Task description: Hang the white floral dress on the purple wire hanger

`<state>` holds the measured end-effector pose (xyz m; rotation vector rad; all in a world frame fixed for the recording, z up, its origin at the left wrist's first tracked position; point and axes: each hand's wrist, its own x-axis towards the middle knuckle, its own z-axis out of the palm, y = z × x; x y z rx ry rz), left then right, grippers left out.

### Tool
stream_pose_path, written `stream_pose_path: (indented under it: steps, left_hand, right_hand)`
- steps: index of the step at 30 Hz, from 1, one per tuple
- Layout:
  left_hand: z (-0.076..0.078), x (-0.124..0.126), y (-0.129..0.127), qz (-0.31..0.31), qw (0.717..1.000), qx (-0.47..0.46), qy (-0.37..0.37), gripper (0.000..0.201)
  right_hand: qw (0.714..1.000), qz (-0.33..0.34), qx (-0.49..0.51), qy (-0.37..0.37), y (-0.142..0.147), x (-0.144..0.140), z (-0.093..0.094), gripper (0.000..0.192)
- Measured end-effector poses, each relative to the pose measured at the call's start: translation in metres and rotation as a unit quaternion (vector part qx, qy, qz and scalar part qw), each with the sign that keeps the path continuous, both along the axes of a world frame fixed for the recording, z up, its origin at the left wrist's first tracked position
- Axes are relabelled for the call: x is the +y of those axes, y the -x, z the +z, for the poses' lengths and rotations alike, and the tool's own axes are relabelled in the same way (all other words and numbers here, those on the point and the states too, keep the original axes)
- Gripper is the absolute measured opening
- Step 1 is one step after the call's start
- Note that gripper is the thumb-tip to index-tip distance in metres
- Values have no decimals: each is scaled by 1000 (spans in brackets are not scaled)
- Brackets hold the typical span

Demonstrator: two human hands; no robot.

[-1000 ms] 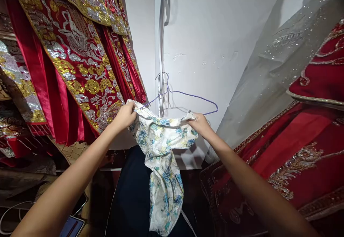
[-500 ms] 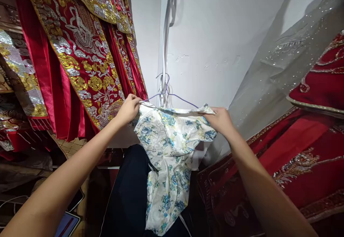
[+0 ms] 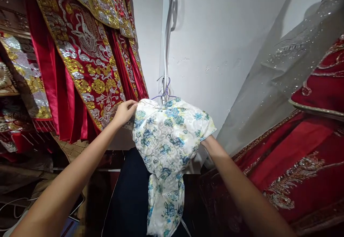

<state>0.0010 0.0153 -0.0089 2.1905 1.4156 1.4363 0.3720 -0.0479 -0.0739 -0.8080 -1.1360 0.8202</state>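
Fingers (image 3: 131, 103) of my left hand (image 3: 123, 114) are pinching a floral garment (image 3: 166, 140) mid-frame. Its sleeve (image 3: 206, 124) is covering my right hand, grip unclear.

"Where could a hand pass?"
"Above the floral garment (image 3: 166, 133), between the purple hanger (image 3: 167, 90) and the sparkly veil (image 3: 282, 58), before the wall (image 3: 212, 40)."
"And the left?"
"The embroidered red costume (image 3: 94, 61) hangs in the way."
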Motion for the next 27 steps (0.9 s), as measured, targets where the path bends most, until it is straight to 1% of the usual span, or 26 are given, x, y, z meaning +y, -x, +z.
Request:
stream_pose_path:
  steps: [1,3,4,6,8,10,12,14,16,17,18,19,20,21,22,23,24,25,26,27]
  left_hand:
    - [-3,-1,5,-4,1000,-1,13,35]
    - [-9,-1,10,-12,999,-7,33,36]
    - [-9,-1,9,-15,999,-11,36,36]
    - [-5,1,0,-22,999,-18,26,36]
    - [7,2,-17,-33,999,-25,-1,40]
    - [23,1,-36,-38,998,-22,-43,45]
    - [39,-5,-51,-27,995,-4,-96,48]
    - [50,-16,-60,-11,989,25,-143,51]
    - [54,-30,-64,-18,987,53,-152,58]
    - [54,-36,-65,-32,988,69,-137,60]
    - [52,-43,-65,-51,989,86,-111,59]
    - [49,-49,-64,-71,989,104,-77,52]
    - [46,-54,-63,-90,988,120,-43,43]
    - [42,-59,-61,-109,985,130,-14,37]
    - [38,-64,-59,-130,983,133,8,37]
    - [35,-69,-58,-156,980,126,23,40]
    - [32,-74,-57,-186,976,108,33,41]
    - [29,-79,-56,-218,972,80,40,39]
    - [28,-83,-57,-248,966,48,47,36]
    - [27,-87,-58,-274,960,15,51,34]
  right_hand:
    - [1000,0,22,9,-7,3,0,31]
    - [998,-8,61,26,-21,13,8,41]
    - [996,-8,78,34,-27,18,14,42]
    - [995,1,88,42,-32,27,29,36]
    - [996,-5,90,27,-31,29,43,31]
    - [994,-45,99,-6,-25,24,54,32]
    - [989,-98,109,-32,-14,10,57,35]
    - [985,-134,100,-40,0,-13,51,38]
    - [989,-134,51,-39,16,-46,40,43]
    - [994,-107,-3,-33,23,-66,34,46]
    - [995,-56,-78,-34,29,-86,29,48]
    - [993,-23,-112,-38,34,-104,26,48]
    - [983,43,-171,-42,37,-121,25,52]
    - [945,151,-281,-65,39,-133,26,58]
    - [903,230,-353,-88,40,-139,28,58]
    - [861,281,-410,-111,41,-140,30,52]
    - [837,288,-446,-134,41,-135,32,46]
    - [839,246,-462,-149,42,-125,32,44]
    - [851,171,-471,-157,43,-111,32,49]
    - [858,84,-481,-159,45,-94,30,62]
